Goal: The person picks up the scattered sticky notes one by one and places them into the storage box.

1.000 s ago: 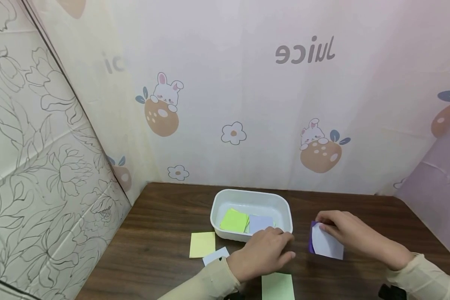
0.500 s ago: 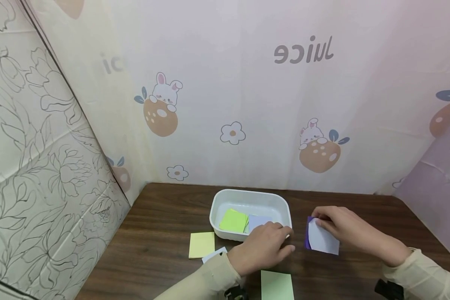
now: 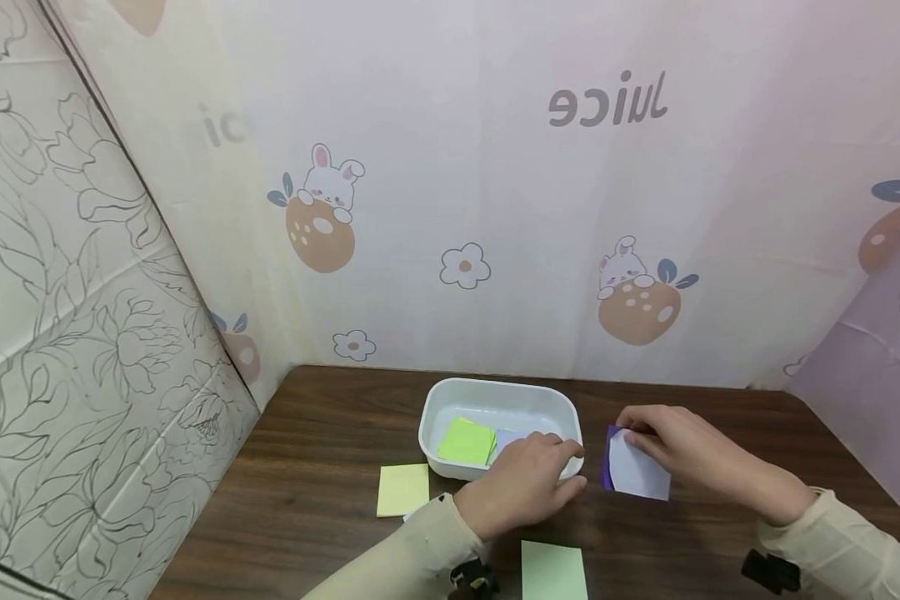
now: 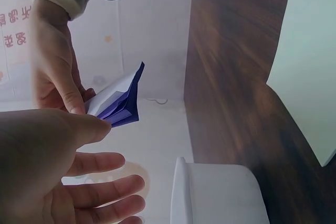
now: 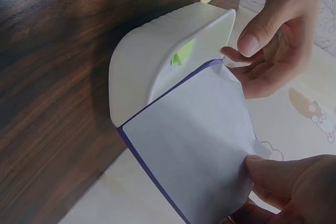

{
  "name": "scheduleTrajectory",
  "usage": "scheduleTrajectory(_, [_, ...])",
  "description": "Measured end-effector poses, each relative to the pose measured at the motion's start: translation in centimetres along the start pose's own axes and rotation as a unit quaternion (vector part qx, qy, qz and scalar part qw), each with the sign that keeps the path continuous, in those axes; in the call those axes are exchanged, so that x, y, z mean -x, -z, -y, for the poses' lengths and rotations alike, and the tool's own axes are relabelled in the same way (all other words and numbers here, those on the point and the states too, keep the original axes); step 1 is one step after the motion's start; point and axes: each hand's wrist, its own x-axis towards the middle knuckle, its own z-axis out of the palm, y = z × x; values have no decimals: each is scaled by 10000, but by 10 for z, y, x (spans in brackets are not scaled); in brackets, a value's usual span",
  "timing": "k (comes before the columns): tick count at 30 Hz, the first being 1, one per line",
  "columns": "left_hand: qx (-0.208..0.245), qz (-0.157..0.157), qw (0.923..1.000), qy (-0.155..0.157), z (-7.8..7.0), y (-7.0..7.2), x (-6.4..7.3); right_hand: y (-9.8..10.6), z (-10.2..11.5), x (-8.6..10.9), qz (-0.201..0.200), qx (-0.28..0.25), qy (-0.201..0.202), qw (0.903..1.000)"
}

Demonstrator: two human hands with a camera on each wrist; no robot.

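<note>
My right hand (image 3: 678,446) pinches a purple sticky note pad (image 3: 606,462) with a pale sheet (image 3: 639,471) on its face, held above the table right of the white box. In the left wrist view the purple sheets (image 4: 123,109) fan slightly apart at one edge. My left hand (image 3: 521,487) hovers over the box's near right rim, fingers loosely spread and holding nothing. The white plastic box (image 3: 532,404) holds bright green notes (image 3: 465,440) and lavender-blue notes (image 3: 507,437), the latter partly hidden by my left hand.
A yellow note pad (image 3: 402,490) lies left of the box. Beside it a pale slip (image 3: 417,510) is mostly hidden by my left sleeve. A pale green pad (image 3: 553,571) lies near the front of the dark wooden table (image 3: 330,433). Printed curtains stand behind and at the sides.
My right hand has moved a little left and up with the purple pad, closer to the box. My left hand has shifted slightly left, and its sleeve now covers more of the pale slip.
</note>
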Motion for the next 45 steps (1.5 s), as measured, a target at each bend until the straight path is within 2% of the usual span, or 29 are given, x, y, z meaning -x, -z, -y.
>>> scheduleTrajectory(22, [7, 240, 9989, 413, 12, 4, 2, -8, 10, -20, -61, -23, 161, 9998])
scheduleTrajectory(29, [-28, 114, 9993, 368, 18, 4, 5, -11, 12, -25, -31, -112, 136, 9998])
scheduleTrajectory(39, [121, 235, 9984, 509, 24, 8, 6, -12, 14, -32, 42, -155, 158, 9997])
scheduleTrajectory(45, [45, 94, 9987, 506, 28, 9, 8, -14, 16, -37, 34, -116, 141, 9998])
